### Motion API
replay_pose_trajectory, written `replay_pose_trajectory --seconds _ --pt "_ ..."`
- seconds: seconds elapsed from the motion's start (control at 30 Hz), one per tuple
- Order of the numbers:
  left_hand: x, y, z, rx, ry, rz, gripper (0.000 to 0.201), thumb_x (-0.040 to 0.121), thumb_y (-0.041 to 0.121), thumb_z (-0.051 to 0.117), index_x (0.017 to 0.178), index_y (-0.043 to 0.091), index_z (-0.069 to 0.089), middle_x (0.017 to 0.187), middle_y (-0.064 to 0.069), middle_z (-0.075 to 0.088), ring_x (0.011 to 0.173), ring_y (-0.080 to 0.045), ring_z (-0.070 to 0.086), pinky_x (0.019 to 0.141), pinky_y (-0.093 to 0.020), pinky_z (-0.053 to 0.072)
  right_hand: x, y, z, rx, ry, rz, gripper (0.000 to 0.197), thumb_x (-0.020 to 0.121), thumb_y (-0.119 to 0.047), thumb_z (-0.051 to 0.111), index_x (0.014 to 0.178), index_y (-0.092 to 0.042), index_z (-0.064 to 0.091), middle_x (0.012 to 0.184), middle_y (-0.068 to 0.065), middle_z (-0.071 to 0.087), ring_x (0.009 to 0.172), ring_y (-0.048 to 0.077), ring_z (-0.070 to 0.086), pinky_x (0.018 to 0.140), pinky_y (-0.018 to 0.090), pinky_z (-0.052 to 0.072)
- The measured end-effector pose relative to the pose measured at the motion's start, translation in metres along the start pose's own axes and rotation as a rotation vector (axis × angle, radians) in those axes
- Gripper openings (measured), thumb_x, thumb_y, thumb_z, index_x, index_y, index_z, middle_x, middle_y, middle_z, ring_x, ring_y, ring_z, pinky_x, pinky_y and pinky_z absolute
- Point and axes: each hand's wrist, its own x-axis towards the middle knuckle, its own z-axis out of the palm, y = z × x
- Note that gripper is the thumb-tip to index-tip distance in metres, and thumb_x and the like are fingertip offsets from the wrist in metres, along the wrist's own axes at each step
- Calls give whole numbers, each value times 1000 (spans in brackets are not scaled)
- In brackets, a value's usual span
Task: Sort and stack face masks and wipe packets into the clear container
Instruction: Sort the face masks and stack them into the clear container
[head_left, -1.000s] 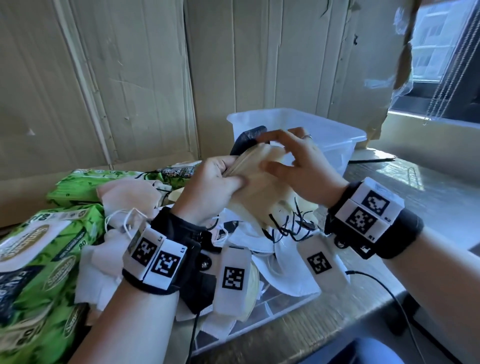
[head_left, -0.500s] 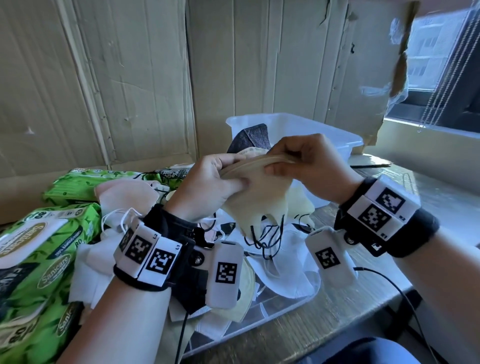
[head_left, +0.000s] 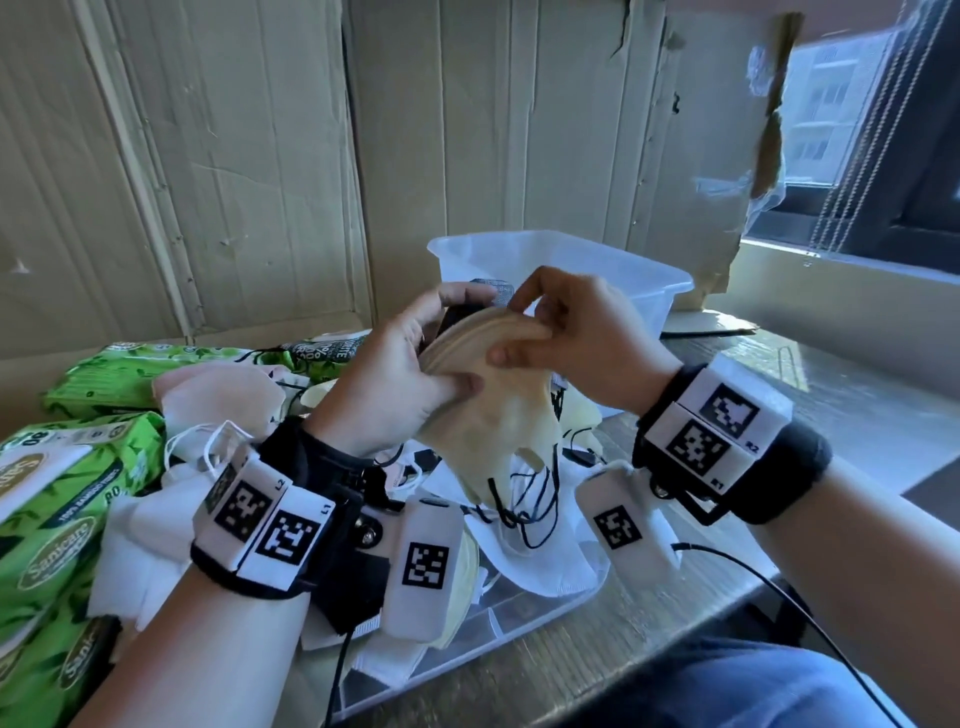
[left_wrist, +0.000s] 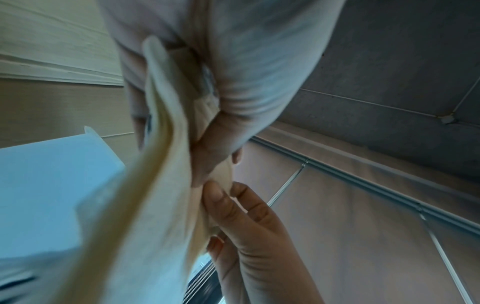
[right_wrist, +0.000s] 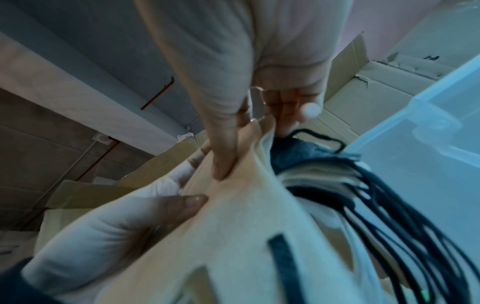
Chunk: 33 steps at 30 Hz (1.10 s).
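Mid-frame, left hand (head_left: 395, 384) grips the beige masks (head_left: 488, 410); right hand (head_left: 576, 332) fingers pinch their top edge. Container (head_left: 670, 286) behind. Advise squaring edges, gathering loops before stacking

The clear container (head_left: 670, 291) sits open-topped just past my hands, its mouth unblocked. Loose white masks (head_left: 545, 561) crowd the table below; wipe packets (head_left: 62, 499) wall my left. My right side looks free, I think.
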Motion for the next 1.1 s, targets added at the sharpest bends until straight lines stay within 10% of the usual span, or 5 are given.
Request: replay_pose_trajectory --seconds 0.3,0.4,0.87,1.03,1.1 --pt "1 0 -1 74 11 -67 26 79 8 71 103 18 70 98 3 73 86 -6 64 78 -19 49 -12 15 -8 442 -103 -145 25 67 -6 74 74 -26 61 70 -9 63 65 2 53 65 18 44" --pt "1 2 -2 31 -34 -115 30 77 30 69 95 7 71 89 -13 72 78 -17 64 70 -28 49 -4 18 -15 629 -207 -55 52 66 2 75 102 -31 57 80 19 60 71 19 58 70 31 54" --pt "4 -5 -5 28 -30 -129 35 89 -8 51 100 23 62 86 10 70 79 -5 64 72 -21 53 6 14 0 604 -131 115 63 75 6 67 124 -19 37 72 1 53 61 7 58 62 20 52" --pt "3 1 -5 26 140 7 59 89 -14 47 122 34 43 107 -38 47 61 4 58 65 -12 50 -2 20 6 673 -310 129 70 59 -9 71 119 -19 38 81 7 64 70 22 63 65 36 56" --pt "5 -2 -8 49 154 42 52 88 -10 48 116 34 53 114 -27 55 82 -6 62 88 -29 51 -4 25 7 700 -377 125 66 57 -8 71 114 -19 42 75 4 68 63 18 65 65 29 56"
